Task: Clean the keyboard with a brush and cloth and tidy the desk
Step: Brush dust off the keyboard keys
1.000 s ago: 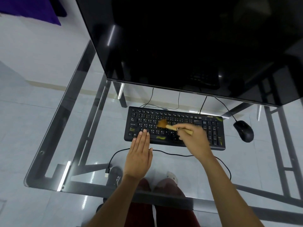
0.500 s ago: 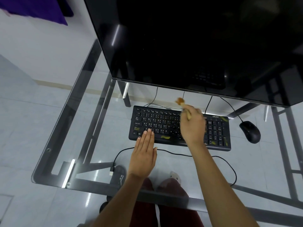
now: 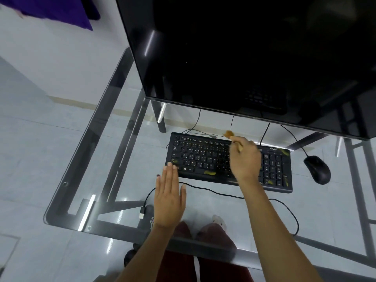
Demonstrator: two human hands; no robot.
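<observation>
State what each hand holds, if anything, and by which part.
The right hand grips the brush by its wooden handle, bristles up past the keyboard. The left hand holds nothing, its straight fingers at the keyboard's near edge.

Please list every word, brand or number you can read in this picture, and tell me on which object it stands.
"acer": top right corner of the keyboard.
Letter keys such as "Q", "W", "A", "S": on the keyboard's left half.
Other key legends: too small or blurred.
Monitor, mouse: no readable text.
</observation>
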